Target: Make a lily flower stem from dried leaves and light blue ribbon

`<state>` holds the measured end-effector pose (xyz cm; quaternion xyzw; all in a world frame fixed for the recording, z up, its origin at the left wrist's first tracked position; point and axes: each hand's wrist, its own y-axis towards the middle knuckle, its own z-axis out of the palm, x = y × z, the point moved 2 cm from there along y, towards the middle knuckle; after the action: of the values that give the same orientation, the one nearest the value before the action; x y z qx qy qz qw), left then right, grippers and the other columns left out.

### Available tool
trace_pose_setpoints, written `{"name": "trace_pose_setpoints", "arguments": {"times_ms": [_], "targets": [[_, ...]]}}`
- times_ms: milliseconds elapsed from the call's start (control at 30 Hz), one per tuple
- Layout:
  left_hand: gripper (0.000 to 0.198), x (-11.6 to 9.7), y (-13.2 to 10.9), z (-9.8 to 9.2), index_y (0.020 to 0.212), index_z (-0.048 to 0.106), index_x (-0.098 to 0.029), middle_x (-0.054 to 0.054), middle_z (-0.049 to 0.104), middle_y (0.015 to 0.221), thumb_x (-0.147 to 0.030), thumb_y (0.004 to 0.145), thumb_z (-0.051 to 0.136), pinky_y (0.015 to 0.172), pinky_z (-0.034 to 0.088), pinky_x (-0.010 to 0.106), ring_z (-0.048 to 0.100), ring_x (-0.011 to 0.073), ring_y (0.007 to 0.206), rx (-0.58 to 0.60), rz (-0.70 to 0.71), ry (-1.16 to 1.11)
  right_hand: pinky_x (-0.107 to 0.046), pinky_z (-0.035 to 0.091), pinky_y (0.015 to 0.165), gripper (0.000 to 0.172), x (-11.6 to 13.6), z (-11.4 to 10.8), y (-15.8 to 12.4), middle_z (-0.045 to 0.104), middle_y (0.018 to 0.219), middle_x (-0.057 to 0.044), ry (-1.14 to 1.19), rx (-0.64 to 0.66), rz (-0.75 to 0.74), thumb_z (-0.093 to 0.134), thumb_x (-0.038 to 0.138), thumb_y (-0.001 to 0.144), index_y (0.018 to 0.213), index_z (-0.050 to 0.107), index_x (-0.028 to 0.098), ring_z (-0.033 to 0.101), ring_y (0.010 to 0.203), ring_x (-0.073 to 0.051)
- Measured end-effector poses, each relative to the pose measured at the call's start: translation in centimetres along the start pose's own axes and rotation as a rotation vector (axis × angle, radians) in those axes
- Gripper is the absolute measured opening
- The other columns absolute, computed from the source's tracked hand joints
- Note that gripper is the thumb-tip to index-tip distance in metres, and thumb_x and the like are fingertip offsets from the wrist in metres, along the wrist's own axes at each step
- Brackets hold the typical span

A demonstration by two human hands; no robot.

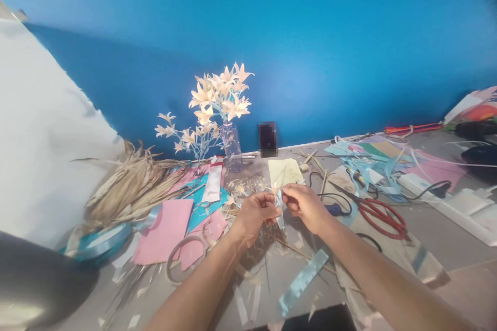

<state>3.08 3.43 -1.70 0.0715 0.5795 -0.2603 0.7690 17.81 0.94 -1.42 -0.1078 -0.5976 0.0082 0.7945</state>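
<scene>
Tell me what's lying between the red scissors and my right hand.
In the head view, a looped black cord and a small dark blue object lie between the red scissors and your right hand.

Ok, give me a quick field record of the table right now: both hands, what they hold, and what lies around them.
left hand: pinching the pale blue ribbon piece from the left
right hand: pinching the same piece from the right
near front: blue ribbon strip lying flat on the table
right side: red scissors, shut
left side: pink paper, ribbon roll, dried leaves
behind hands: yellow sheet, vase of flowers, upright
</scene>
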Motion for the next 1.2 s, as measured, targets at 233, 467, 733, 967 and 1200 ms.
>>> {"name": "trace_pose_setpoints", "arguments": {"times_ms": [233,467,733,967,1200], "targets": [[0.037,-0.6,-0.2,0.3,0.076,0.057,-0.017,-0.007,0.056,0.053,-0.022,0.053,0.086,0.049,0.035,0.020,0.050,0.0069,0.046,-0.075,0.103,-0.015,-0.020,0.013,0.042,0.024,-0.2,-0.4,0.3,0.057,0.067,0.001,-0.057,0.011,-0.004,0.069,0.038,0.068,0.073,0.061,0.016,0.034,0.046,-0.005],[0.035,-0.8,-0.3,0.3,0.076,0.058,-0.017,-0.006,0.056,0.052,-0.021,0.054,0.085,0.048,0.034,0.020,0.048,0.0067,0.045,-0.066,0.150,-0.001,-0.021,0.014,0.043,0.029,-0.2,-0.6,0.3,0.059,0.075,-0.002,-0.010,0.052,-0.037,0.073,0.041,0.069,0.083,0.068,0.016,0.036,0.051,-0.007],[0.036,-0.2,-0.1,0.2,0.076,0.057,-0.017,-0.007,0.055,0.051,-0.022,0.054,0.085,0.047,0.035,0.020,0.048,0.0066,0.043,-0.065,0.090,0.019,-0.023,0.017,0.047,0.031,-0.2,0.1,-0.3,0.038,0.051,0.007,-0.080,0.082,-0.090,0.080,0.043,0.065,0.075,0.066,0.017,0.030,0.050,-0.008],[0.032,-0.1,-0.2,0.1,0.074,0.057,-0.017,-0.008,0.052,0.048,-0.020,0.055,0.082,0.046,0.034,0.020,0.047,0.0070,0.041,-0.112,0.108,0.034,-0.025,0.022,0.046,0.028,0.5,0.7,-0.8,0.042,0.049,0.006,-0.217,-0.004,-0.158,0.077,0.044,0.064,0.070,0.065,0.019,0.032,0.047,-0.009],[0.014,0.0,0.0,0.1,0.067,0.058,-0.018,-0.007,0.051,0.043,-0.011,0.059,0.068,0.044,0.028,0.021,0.044,0.0088,0.040,-0.266,0.172,0.203,-0.028,0.040,0.058,0.014,-0.1,0.9,-0.6,0.065,0.067,-0.002,-0.411,-0.036,-0.370,0.068,0.033,0.072,0.071,0.068,0.020,0.054,0.061,-0.016]]}}
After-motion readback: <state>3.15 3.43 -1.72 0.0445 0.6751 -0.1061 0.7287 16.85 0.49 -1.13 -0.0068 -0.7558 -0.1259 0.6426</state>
